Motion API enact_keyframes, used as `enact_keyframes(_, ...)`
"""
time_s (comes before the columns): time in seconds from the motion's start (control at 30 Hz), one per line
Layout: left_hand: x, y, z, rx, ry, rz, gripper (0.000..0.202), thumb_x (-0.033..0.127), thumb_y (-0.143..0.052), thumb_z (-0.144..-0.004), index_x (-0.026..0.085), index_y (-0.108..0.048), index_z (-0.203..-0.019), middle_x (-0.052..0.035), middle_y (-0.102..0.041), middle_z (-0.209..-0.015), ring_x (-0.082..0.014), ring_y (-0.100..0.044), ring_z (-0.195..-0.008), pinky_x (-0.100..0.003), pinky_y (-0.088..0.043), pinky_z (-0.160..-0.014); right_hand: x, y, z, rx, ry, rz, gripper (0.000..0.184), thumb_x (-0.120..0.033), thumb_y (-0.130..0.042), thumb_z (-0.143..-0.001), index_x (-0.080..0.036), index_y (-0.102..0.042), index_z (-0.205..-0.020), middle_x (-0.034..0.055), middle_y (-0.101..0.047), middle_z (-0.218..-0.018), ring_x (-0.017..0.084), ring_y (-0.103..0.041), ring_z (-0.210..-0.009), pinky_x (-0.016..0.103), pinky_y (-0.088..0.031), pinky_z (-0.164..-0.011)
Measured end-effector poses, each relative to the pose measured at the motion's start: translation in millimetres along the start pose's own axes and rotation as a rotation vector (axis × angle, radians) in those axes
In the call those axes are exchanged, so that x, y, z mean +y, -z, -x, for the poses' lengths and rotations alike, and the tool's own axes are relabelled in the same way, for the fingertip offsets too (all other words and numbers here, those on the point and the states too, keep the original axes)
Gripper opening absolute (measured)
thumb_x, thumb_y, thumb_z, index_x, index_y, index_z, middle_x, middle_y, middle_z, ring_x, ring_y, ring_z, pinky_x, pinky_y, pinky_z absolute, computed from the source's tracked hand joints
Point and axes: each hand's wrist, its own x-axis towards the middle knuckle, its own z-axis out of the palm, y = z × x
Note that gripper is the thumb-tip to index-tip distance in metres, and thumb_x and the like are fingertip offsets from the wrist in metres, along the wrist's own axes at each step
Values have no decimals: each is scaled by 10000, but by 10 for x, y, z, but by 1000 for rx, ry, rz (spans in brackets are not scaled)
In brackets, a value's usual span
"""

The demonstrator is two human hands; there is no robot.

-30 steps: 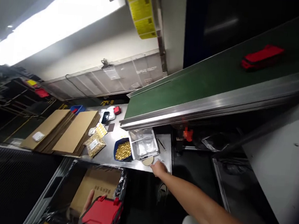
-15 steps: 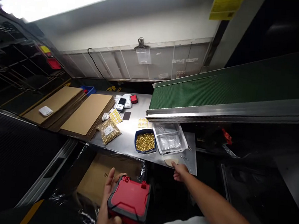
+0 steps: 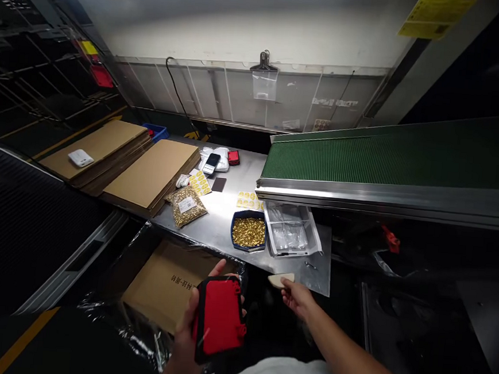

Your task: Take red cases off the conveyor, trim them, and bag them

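My left hand is wrapped round a small red-and-black plastic case, which stands tilted with its red lid and latches toward me. Between thumb and fingers, my right hand pinches a flat cream-coloured piece, just off the front edge of the metal table; I cannot make out its material. Behind it, a blue tray is filled with small gold-coloured metal parts. A white bin holding clear plastic bags stands beside that tray.
A green conveyor belt rises to the right over the table. Cardboard stacks lie left, near a bag of gold parts. Below the table sits a plastic-lined carton. A phone and a red case lie farther back.
My right hand has lifted the cream piece off the table and drawn it slightly left. My left hand has turned the red case more upright. The view has shifted.
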Motion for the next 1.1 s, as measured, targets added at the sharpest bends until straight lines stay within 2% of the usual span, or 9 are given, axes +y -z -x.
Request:
enact_keyframes(0.13, -246, -194, 40, -15, -15, 18, 583, 478, -444, -961, 309, -310, -1503, -122, -632, -1242, -289, -664, -992, -469, -536, -915, -219, 123, 696, -268, 235, 55, 268, -285, -756, -818, -117, -616, -973, 66, -716, -829, 151, -678, -642, 197, -484, -470)
enact_keyframes(0.2, -417, -274, 48, -32, -33, 41, 563, 471, -434, -965, 294, -343, -1491, -112, -646, -1210, -288, -657, -1014, -460, -527, -932, -402, 255, 1082, -408, 405, 89, 348, -354, -799, -768, -145, -600, -961, 57, -722, -826, 174, -688, -693, 216, -505, -523)
enact_keyframes(0.27, -596, -352, 49, -50, -41, 43, 558, 473, -437, -962, 283, -367, -1482, -111, -630, -1252, -292, -645, -1044, -445, -527, -931, -585, 418, 1442, -545, 618, 178, 339, -368, -797, -767, -164, -575, -922, 27, -694, -752, 164, -663, -679, 223, -503, -552)
enact_keyframes(0.43, -955, -568, 54, -101, -12, 68, 554, 526, -469, -936, 236, -493, -1407, -120, -521, -1428, -325, -559, -1206, -440, -499, -981, -865, 779, 2024, -707, 996, 433, 241, -237, -758, -800, -205, -687, -1029, 40, -688, -936, 155, -655, -806, 250, -534, -699)
enact_keyframes(0.57, -1100, -787, 69, -126, 114, 129, 501, 483, -352, -990, 187, -593, -1315, -143, -565, -1380, -343, -549, -1233, -489, -452, -1033, -957, 923, 2163, -794, 1241, 533, 166, -151, -720, -804, -202, -727, -962, 63, -694, -953, 183, -667, -896, 309, -550, -810)
enact_keyframes(0.73, -1208, -953, 89, -24, 199, 164, 464, 476, -403, -985, 187, -611, -1282, -143, -679, -1199, -311, -643, -1103, -467, -504, -965, -1000, 1026, 2237, -794, 1283, 637, 154, -173, -753, -785, -190, -710, -932, 52, -698, -893, 157, -664, -822, 269, -551, -741)
enact_keyframes(0.83, -1254, -945, 82, 41, 257, 153, 492, 498, -439, -970, 108, -679, -1151, -156, -729, -1022, -303, -697, -966, -431, -546, -884, -1004, 1040, 2278, -809, 1312, 755, 192, -207, -737, -814, -198, -729, -1006, 58, -683, -909, 139, -661, -787, 238, -550, -696)
enact_keyframes(0.93, -1267, -899, 64, 19, 278, 133, 519, 501, -441, -969, 61, -704, -1050, -172, -734, -946, -290, -715, -865, -399, -564, -814, -998, 999, 2304, -740, 1343, 770, 152, -223, -696, -850, -196, -734, -995, 60, -665, -878, 136, -649, -755, 239, -550, -672)
enact_keyframes(1.1, -1201, -797, 45, -23, 309, 181, 476, 514, -456, -960, 120, -696, -1076, -127, -740, -892, -257, -714, -786, -363, -566, -737, -933, 868, 2351, -744, 1400, 806, 166, -191, -669, -855, -198, -707, -1017, 58, -679, -853, 157, -634, -754, 273, -546, -666)
